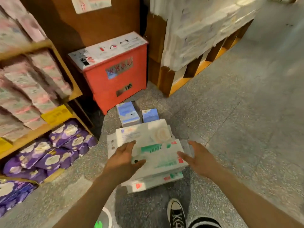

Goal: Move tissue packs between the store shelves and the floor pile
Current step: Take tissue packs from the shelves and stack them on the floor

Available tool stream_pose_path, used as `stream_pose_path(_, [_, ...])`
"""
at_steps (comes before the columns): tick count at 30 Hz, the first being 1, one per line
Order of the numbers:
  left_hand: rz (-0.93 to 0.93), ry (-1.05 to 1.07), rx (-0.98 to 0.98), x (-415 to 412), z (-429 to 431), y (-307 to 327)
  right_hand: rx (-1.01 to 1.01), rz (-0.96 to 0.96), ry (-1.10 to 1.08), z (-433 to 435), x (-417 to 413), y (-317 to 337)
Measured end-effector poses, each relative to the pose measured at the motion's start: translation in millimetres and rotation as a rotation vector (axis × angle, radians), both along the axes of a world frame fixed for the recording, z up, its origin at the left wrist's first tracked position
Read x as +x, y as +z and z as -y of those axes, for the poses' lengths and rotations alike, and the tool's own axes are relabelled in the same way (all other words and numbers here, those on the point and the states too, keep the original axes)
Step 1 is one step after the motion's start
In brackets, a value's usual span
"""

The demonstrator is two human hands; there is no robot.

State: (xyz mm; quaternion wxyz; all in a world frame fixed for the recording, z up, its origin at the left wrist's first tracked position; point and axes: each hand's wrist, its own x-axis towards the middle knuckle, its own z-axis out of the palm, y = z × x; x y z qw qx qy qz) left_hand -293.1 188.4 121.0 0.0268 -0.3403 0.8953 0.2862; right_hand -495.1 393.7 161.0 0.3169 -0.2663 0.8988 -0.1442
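A pile of white tissue packs (158, 160) with green and red print lies on the speckled floor in front of me. My left hand (122, 159) rests on the left side of the top pack, thumb over its edge. My right hand (194, 159) hovers at the pack's right edge, fingers spread, and I cannot tell if it touches. Another white pack (144, 131) lies behind the top one. Two blue-topped packs (127, 114) stand upright on the floor beyond the pile.
Wooden shelves (49, 127) on the left hold pink packs (29, 89) above and purple packs (54, 155) below. A red cabinet (115, 74) stands against the brown wall. A display of white packs (197, 30) sits at right. My shoe (176, 213) is below the pile.
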Motion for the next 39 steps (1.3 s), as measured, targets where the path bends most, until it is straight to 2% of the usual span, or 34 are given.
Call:
stream_pose_path(5, [-0.063,0.021,-0.100,-21,20,-153,-0.011,-0.013,-0.033,31,-49,-143])
stream_pose_path(8, [-0.032,0.063,-0.111,-27,27,-217,0.008,0.003,-0.095,39,-72,-213])
stream_pose_path(11, [-0.022,0.097,-0.161,-25,36,-253,0.047,0.026,-0.139,41,-87,-264])
stream_pose_path(13, [-0.051,0.135,-0.204,-21,42,-271,0.031,0.108,-0.166,42,-92,-287])
stream_pose_path(17, [-0.080,0.297,-0.139,-15,34,-276,-0.072,0.194,-0.215,40,-100,-314])
stream_pose_path(19, [-0.076,0.451,-0.021,-12,28,-274,-0.114,0.216,-0.221,42,-100,-313])
stream_pose_path(21, [-0.055,0.580,0.202,-10,25,-275,-0.147,0.244,-0.212,43,-99,-310])
stream_pose_path(24, [0.003,0.597,0.426,-15,23,-279,-0.185,0.285,-0.195,43,-97,-305])
stream_pose_path(29, [0.002,0.633,0.423,-20,19,-272,-0.187,0.241,-0.215,44,-91,-296])
stream_pose_path(32, [-0.040,0.669,0.398,-13,14,-240,-0.169,0.193,-0.231,44,-84,-270])
stream_pose_path(35, [-0.063,0.686,0.368,-3,11,-177,-0.181,0.151,-0.223,40,-81,-225])
stream_pose_path(39, [-0.137,0.705,0.326,16,17,-60,-0.223,0.117,-0.244,49,-62,-102])
